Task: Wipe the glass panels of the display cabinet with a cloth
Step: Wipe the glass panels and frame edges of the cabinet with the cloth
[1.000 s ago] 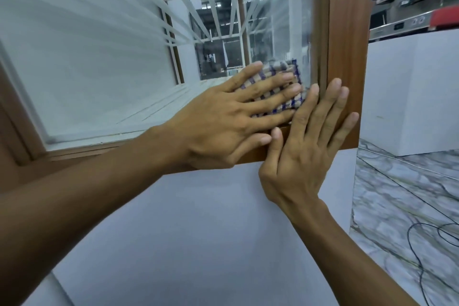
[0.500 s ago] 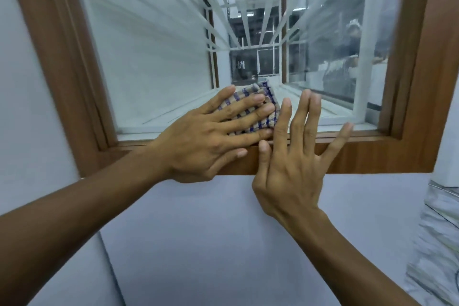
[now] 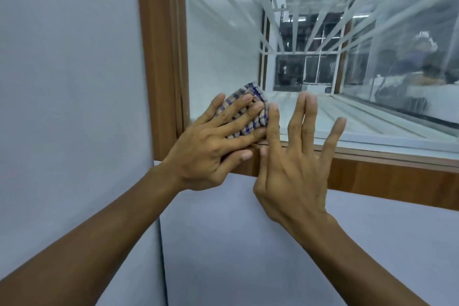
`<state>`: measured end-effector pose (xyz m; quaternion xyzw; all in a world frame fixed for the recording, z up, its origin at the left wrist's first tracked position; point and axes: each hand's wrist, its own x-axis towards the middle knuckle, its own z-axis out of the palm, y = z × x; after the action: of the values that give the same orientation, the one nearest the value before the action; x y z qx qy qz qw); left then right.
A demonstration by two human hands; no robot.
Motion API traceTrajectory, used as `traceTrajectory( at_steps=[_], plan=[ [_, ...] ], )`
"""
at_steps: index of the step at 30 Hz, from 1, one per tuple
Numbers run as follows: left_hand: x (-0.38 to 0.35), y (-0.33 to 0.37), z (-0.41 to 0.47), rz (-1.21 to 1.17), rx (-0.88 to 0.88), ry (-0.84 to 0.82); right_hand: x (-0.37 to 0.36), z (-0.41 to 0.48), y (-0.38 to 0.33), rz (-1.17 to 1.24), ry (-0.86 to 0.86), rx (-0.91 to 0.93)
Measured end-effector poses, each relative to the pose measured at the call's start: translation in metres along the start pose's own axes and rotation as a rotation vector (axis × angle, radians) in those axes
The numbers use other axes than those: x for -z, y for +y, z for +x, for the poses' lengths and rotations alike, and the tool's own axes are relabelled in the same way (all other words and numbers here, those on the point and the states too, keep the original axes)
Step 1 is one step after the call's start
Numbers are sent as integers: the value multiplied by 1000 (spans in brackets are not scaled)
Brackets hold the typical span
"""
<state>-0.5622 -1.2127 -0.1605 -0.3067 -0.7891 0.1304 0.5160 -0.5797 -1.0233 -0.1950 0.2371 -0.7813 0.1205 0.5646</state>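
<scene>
At the lower left corner of the glass panel (image 3: 223, 45), the left hand (image 3: 211, 146) lies flat with fingers spread, pressing a blue-and-beige checked cloth (image 3: 250, 109) against the pane. Cloth is bunched under the fingers; its upper edge shows above the fingertips, just beside the brown wooden frame (image 3: 159, 57). Right hand (image 3: 293, 169) is open, fingers splayed and holding nothing, palm over the frame's bottom rail, fingertips reaching onto the glass; its index finger touches the cloth's right edge. Pale grey cabinet wall (image 3: 69, 82) surrounds the frame. White shelf slats (image 3: 310, 20) show through the glass, with blurred reflections at right.
</scene>
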Motion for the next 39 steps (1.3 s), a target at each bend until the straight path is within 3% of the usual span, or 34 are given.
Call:
traceTrajectory(
  at_steps=[9, 14, 16, 21, 30, 39],
  plan=[
    [-4, -14, -54, 70, 274, 173, -15, 28, -47, 71, -103, 151],
    [-16, 23, -25, -4, 710, 224, -16, 32, -49, 151, -32, 138],
    [-20, 41, -24, -69, 785, 210, -14, 31, -44, 238, -12, 140],
    [-11, 34, -6, -70, 786, 141, -7, 48, -28, 173, -15, 222],
    [-21, 70, -16, -103, 869, 165, -5, 61, -24, 157, -18, 262],
    [-24, 71, -7, -83, 715, 189, 4, 57, -14, 229, 26, 232]
  ],
)
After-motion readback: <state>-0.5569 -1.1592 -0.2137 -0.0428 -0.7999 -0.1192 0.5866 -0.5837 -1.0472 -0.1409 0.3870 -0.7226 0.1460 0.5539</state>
